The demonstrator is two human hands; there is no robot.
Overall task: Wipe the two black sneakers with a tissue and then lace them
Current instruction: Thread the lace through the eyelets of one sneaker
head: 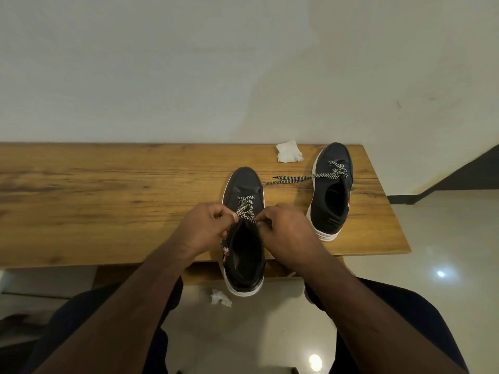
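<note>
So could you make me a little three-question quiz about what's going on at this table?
1. True or false: both hands are on the near sneaker.
2. Where does the loose lace end of the far sneaker lie?
3. The tissue on the table lies: A) beside the far sneaker's toe, B) inside a sneaker.

Key
1. True: the left hand and right hand pinch its lace.
2. On the wooden table, pointing toward the near sneaker.
3. A.

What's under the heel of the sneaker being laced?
The near sneaker overhangs the table edge, so its heel hangs over floor. A crumpled tissue lies on the floor just left of it. The sole itself hides whatever is directly below.
</note>
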